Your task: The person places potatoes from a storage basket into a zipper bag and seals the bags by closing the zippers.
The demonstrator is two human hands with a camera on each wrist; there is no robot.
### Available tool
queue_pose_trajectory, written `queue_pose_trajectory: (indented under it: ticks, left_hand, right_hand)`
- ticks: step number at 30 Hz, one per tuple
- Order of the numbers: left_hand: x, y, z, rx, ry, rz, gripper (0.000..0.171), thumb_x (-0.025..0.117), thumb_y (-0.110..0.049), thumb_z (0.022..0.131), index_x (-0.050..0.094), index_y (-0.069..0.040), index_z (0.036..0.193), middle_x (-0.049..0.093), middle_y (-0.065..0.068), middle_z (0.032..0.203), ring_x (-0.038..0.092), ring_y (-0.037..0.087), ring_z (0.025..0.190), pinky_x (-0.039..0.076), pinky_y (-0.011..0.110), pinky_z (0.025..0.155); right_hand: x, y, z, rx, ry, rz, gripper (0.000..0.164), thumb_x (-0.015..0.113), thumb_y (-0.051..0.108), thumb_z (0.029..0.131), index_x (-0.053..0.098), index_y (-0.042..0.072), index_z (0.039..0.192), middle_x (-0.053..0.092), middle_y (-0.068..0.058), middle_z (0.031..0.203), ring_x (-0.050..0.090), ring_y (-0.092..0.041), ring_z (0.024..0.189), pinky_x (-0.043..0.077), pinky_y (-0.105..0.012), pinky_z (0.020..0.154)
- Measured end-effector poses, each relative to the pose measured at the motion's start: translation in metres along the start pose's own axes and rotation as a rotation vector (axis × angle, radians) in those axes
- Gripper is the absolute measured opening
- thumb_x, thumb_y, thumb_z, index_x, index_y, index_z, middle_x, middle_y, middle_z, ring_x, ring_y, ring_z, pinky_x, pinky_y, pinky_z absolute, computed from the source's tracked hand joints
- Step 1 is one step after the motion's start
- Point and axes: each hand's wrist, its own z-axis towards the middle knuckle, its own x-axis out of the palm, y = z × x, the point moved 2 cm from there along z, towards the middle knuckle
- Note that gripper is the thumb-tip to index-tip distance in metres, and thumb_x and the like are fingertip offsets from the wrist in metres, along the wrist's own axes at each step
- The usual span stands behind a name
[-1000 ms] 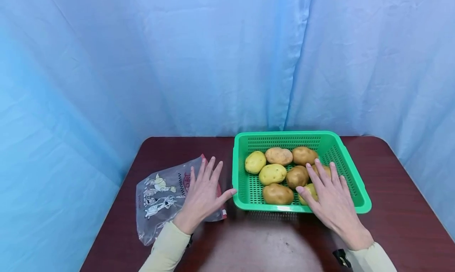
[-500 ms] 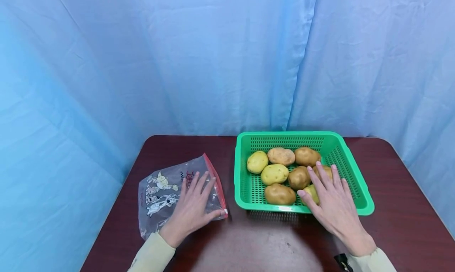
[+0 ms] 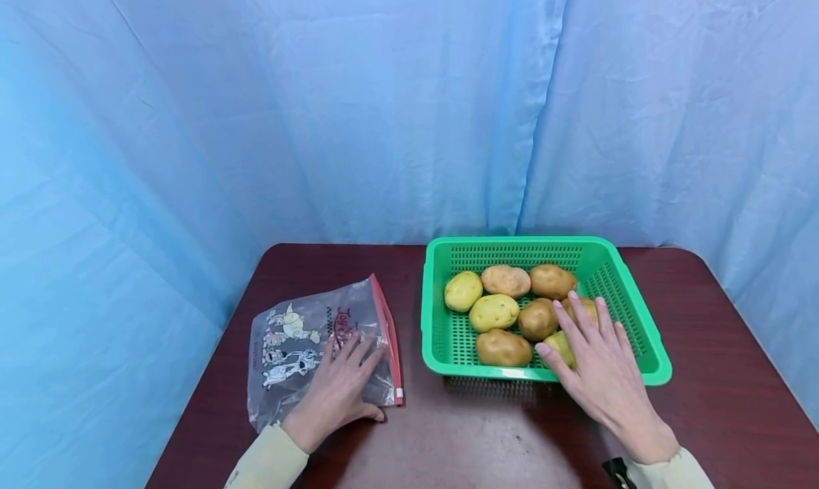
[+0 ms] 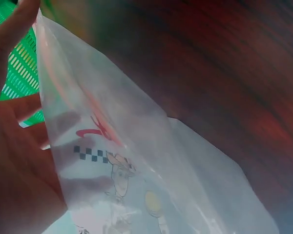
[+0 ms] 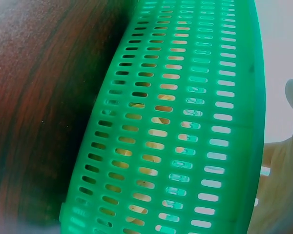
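Observation:
In the head view my left hand (image 3: 335, 396) lies over a clear plastic zip bag (image 3: 291, 332) printed with cartoon figures. Its fingers are on the bag's upper side; the thumb is by the near edge, close to the red zip strip (image 3: 387, 322). The left wrist view shows the fingers through the thin plastic bag (image 4: 122, 161). My right hand (image 3: 604, 375) hovers, fingers spread, over the right part of a green basket (image 3: 643, 332) of potatoes (image 3: 504, 349). It hides parts of the potatoes below. Whether its fingertips touch them, I cannot tell.
The basket stands at the back of a dark red-brown table (image 3: 473, 446), right of the bag. Several potatoes, some yellowish and some brown, lie loose in it. Blue curtains (image 3: 384, 105) hang behind and beside the table. The basket's slotted wall (image 5: 176, 122) fills the right wrist view.
My left hand has moved down and left, from beside the basket onto the bag. The bag's zip end has shifted slightly. My right hand has stayed over the basket.

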Motion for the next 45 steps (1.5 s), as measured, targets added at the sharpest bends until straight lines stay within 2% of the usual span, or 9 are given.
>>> queue_pose_trajectory:
  ticks: [3,7,14,18,27,32,38,43,45]
  left_hand:
    - [0.001,0.002,-0.002,0.024,0.013,0.007,0.102,0.089,-0.066,0.064,0.057,-0.015,0.147,0.054,0.013,0.150,0.049,0.039,0.139,0.035,0.070,0.111]
    - [0.001,0.005,-0.002,0.046,-0.025,-0.012,0.081,0.086,-0.059,0.076,0.063,-0.017,0.142,0.059,0.011,0.145,0.054,0.035,0.135,0.038,0.066,0.111]
    - [-0.002,0.014,0.000,0.108,-0.282,-0.125,0.033,0.086,-0.031,0.087,0.079,-0.016,0.116,0.070,0.011,0.131,0.065,0.028,0.123,0.046,0.061,0.105]
    - [-0.003,0.021,0.004,0.081,-0.434,-0.204,0.020,0.086,-0.017,0.085,0.082,-0.014,0.105,0.074,0.011,0.122,0.068,0.029,0.117,0.049,0.059,0.101]
    - [-0.007,0.022,0.011,-0.054,-0.719,-0.391,0.025,0.085,-0.006,0.082,0.081,-0.008,0.106,0.071,0.012,0.129,0.069,0.029,0.118,0.050,0.056,0.098]
    - [-0.013,0.016,0.017,-0.065,-0.865,-0.470,0.017,0.076,-0.019,0.096,0.081,-0.006,0.106,0.071,0.013,0.128,0.069,0.032,0.115,0.049,0.050,0.099]
    - [-0.025,0.003,0.027,-0.039,-0.982,-0.585,0.031,0.066,-0.031,0.103,0.080,-0.004,0.107,0.070,0.014,0.131,0.069,0.034,0.114,0.042,0.031,0.110]
    - [-0.031,-0.015,0.038,0.051,-1.056,-0.624,0.027,0.067,-0.027,0.103,0.080,-0.003,0.104,0.071,0.019,0.125,0.070,0.034,0.111,0.048,0.036,0.102]
    - [-0.029,-0.023,0.042,0.105,-1.084,-0.632,0.026,0.068,-0.026,0.103,0.080,-0.002,0.103,0.072,0.020,0.122,0.071,0.034,0.110,0.049,0.040,0.099]
  right_hand:
    - [0.000,0.001,0.000,-0.004,0.001,-0.002,0.073,0.056,0.050,0.104,0.035,0.010,0.161,0.023,-0.017,0.169,0.003,-0.044,0.157,0.017,-0.076,0.113]
    - [-0.001,0.001,0.001,-0.009,0.002,-0.002,0.073,0.056,0.050,0.104,0.035,0.010,0.161,0.022,-0.017,0.169,0.002,-0.043,0.157,0.017,-0.076,0.113]
    - [-0.001,0.002,-0.001,-0.011,0.007,0.006,0.072,0.056,0.049,0.105,0.035,0.008,0.161,0.021,-0.016,0.170,0.003,-0.044,0.157,0.017,-0.075,0.113]
    - [0.000,0.003,0.002,-0.018,0.000,0.018,0.072,0.056,0.049,0.104,0.037,0.008,0.160,0.025,-0.018,0.168,0.006,-0.046,0.156,0.017,-0.074,0.114]
    - [0.003,0.009,0.006,0.004,0.019,0.071,0.072,0.055,0.048,0.105,0.035,0.007,0.161,0.020,-0.015,0.170,0.002,-0.043,0.157,0.016,-0.073,0.115]
    - [0.004,0.019,0.011,0.016,0.033,0.142,0.070,0.054,0.047,0.106,0.033,0.010,0.162,0.018,-0.012,0.171,0.003,-0.043,0.157,0.018,-0.074,0.114]
    - [-0.001,0.031,0.024,0.024,0.014,0.281,0.064,0.053,0.042,0.108,0.032,0.016,0.163,0.024,-0.008,0.170,0.007,-0.037,0.158,0.018,-0.068,0.119]
    - [-0.005,0.038,0.033,0.058,0.042,0.415,0.060,0.048,0.041,0.110,0.028,0.023,0.164,0.025,-0.001,0.169,0.013,-0.030,0.158,0.022,-0.064,0.119]
    - [-0.006,0.041,0.037,0.082,0.068,0.473,0.058,0.044,0.043,0.111,0.027,0.028,0.164,0.028,-0.002,0.168,0.025,-0.032,0.154,0.028,-0.064,0.116]
